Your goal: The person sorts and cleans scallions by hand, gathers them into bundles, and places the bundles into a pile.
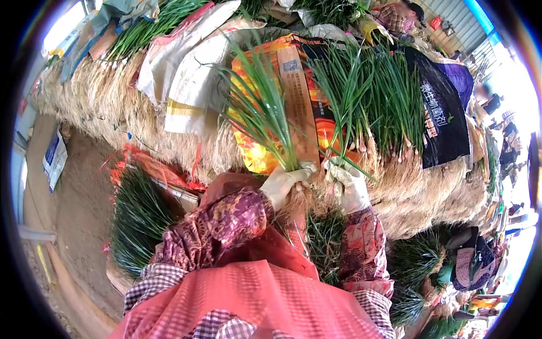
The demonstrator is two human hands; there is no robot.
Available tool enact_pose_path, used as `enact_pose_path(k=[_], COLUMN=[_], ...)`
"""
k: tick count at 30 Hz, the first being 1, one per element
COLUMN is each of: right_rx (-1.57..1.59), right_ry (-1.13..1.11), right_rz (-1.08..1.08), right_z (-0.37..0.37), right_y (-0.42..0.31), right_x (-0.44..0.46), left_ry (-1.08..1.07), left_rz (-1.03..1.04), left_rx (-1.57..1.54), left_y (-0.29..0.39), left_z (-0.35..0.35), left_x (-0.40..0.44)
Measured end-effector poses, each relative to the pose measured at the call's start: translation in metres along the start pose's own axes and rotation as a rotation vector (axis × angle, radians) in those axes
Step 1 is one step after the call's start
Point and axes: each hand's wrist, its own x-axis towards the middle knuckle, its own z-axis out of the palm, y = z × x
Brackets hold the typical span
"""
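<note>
My left hand (285, 185), in a pale glove, is closed round the lower stems of a bunch of green onions (270, 121), whose leaves fan up and to the left. Stringy roots hang below that fist. Just to its right, my right hand (349, 185), gloved too, is closed on a few green onions (345, 107) near their white ends. Behind both hands lies an orange and yellow printed sack (248, 148). More green onions (395, 96) lie in a row to the right, roots toward me.
A long root-covered pile (429, 200) runs across the view, with white sacks (195, 79) and a black printed sack (446, 124) on top. Dark green onions (141, 212) stand in red netting at left. Other people (473, 263) are at the right and at the top (395, 17).
</note>
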Motion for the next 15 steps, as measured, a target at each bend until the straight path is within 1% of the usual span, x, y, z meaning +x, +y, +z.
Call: enact_pose_path(k=[1, 2, 3, 5, 7, 9, 10, 13, 14, 15], right_rx=[0.019, 0.059, -0.05, -0.114, -0.335, -0.239, -0.225, -0.081, -0.038, -0.059], right_ry=[-0.014, 0.038, 0.062, 0.212, 0.343, 0.356, 0.297, 0.342, 0.322, 0.301], right_rz=[0.008, -0.02, 0.023, -0.123, -0.241, -0.286, -0.277, -0.278, -0.303, -0.265], right_z=[0.002, 0.005, 0.006, 0.0, -0.005, 0.001, -0.002, 0.006, 0.007, 0.011], right_y=[-0.002, 0.001, -0.005, 0.004, -0.006, -0.014, -0.011, 0.001, 0.006, 0.006], right_x=[-0.001, -0.002, -0.003, 0.008, 0.013, 0.019, 0.027, 0.042, 0.047, 0.046], left_ry=[-0.011, -0.018, -0.023, -0.033, -0.093, -0.145, -0.141, -0.136, -0.118, -0.115], left_rz=[0.01, -0.012, 0.008, 0.043, 0.072, 0.111, 0.139, 0.129, 0.136, 0.134], left_rx=[0.001, -0.071, -0.075, -0.084, -0.007, 0.039, 0.119, 0.09, 0.048, 0.031], left_y=[-0.004, -0.008, -0.012, -0.017, -0.019, -0.014, -0.012, -0.006, -0.006, -0.005], left_z=[0.002, 0.006, 0.01, 0.016, 0.013, 0.015, 0.015, 0.016, 0.017, 0.017], left_x=[0.012, 0.024, 0.035, 0.048, 0.052, 0.048, 0.047, 0.039, 0.037, 0.033])
